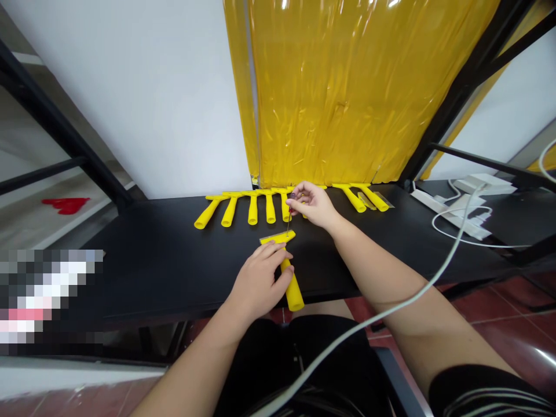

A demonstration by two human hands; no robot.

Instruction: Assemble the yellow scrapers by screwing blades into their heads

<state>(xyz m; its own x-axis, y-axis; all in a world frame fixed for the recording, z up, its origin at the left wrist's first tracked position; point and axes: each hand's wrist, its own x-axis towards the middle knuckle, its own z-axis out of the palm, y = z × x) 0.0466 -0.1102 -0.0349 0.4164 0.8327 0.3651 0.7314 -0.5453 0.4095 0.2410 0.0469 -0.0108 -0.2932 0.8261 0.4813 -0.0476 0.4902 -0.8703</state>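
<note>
A yellow T-shaped scraper [294, 289] lies on the black tabletop in front of me, with a clear strip along its head and its hollow handle end towards me. My left hand [260, 281] is closed around the scraper's neck and steadies it against the table. Above its head, my right hand [315, 205] pinches a thin screwdriver [289, 223] with a dark, small handle. The screwdriver stands nearly upright, its tip on the right part of the scraper's head. Whether a screw sits under the tip is too small to tell.
Several more yellow scrapers [252, 209] lie in a row along the back edge. A power strip [452, 214] with white plugs is at the right. A pale cable [373, 318] hangs across the near view. Yellow plastic curtain [347, 104] and black frame posts [460, 92] bound the table.
</note>
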